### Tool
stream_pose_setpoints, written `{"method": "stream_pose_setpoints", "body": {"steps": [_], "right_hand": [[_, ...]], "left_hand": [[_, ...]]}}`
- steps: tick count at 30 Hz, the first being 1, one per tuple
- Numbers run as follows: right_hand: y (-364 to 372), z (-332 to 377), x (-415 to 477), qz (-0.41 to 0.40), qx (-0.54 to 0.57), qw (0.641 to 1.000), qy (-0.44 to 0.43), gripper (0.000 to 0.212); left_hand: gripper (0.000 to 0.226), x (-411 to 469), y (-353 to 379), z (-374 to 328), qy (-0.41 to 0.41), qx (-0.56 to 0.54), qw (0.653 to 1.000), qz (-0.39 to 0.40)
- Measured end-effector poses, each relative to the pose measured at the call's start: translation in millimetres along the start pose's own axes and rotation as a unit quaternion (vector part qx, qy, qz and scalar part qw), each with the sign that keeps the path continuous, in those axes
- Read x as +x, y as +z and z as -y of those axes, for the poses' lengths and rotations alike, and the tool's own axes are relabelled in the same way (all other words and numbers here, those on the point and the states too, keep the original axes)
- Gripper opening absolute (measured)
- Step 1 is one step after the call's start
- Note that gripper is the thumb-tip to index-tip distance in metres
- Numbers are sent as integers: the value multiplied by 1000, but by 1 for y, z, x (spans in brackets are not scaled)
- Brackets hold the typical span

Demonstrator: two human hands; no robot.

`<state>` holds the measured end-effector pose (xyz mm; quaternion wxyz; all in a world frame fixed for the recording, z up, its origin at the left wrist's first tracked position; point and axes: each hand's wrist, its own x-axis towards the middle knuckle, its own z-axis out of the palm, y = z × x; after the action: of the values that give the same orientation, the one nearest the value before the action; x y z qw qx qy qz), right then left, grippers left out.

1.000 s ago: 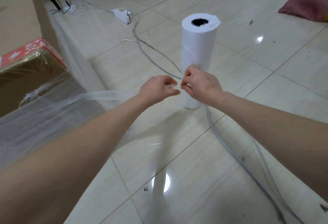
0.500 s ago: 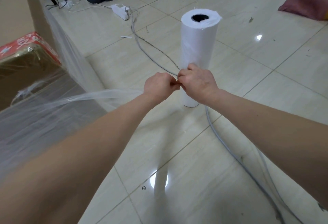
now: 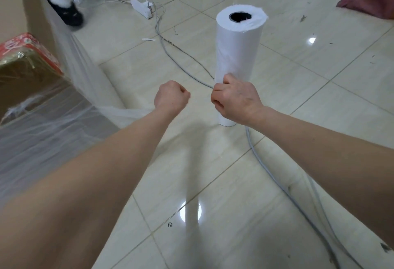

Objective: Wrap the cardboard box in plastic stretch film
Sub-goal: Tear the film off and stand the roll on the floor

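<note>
Head cam: L hand (image 3: 171,98) fisted round a roped strand of clear stretch film (image 3: 119,112) running off the cardboard box (image 3: 27,77), far left, hazy under wrinkled wrap. R hand (image 3: 236,100) curled tight vs the upright white cylindrical film roll (image 3: 238,55); can't tell what it pinches. Glossy beige tile floor (image 3: 309,109), grey cable (image 3: 277,180) snaking across.

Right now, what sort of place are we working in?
Probably an indoor room used for makeshift packing: glossy tiled floor, a power strip with loose cables, a half-wrapped cardboard box and an upright stretch film roll.
</note>
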<state>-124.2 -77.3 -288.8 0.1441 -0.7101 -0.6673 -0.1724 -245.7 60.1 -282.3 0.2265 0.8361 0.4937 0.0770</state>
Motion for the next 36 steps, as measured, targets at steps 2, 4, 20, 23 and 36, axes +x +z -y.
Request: {"method": "stream_pose_setpoints", "body": {"steps": [2, 4, 20, 23, 36], "right_hand": [[-1, -4, 0, -15, -1, 1000, 10, 15], [-1, -3, 2, 16, -27, 999, 32, 11], [12, 10, 9, 182, -51, 978, 83, 25], [11, 11, 10, 186, -43, 977, 91, 25], [17, 6, -6, 90, -28, 995, 14, 29]], "left_hand": [[16, 4, -2, 8, 12, -1, 1000, 7], [14, 1, 0, 8, 61, -16, 997, 51], [62, -24, 17, 8, 304, 100, 947, 41], [53, -22, 33, -6, 298, 175, 938, 35], [22, 9, 23, 19, 58, 7, 997, 43]]}}
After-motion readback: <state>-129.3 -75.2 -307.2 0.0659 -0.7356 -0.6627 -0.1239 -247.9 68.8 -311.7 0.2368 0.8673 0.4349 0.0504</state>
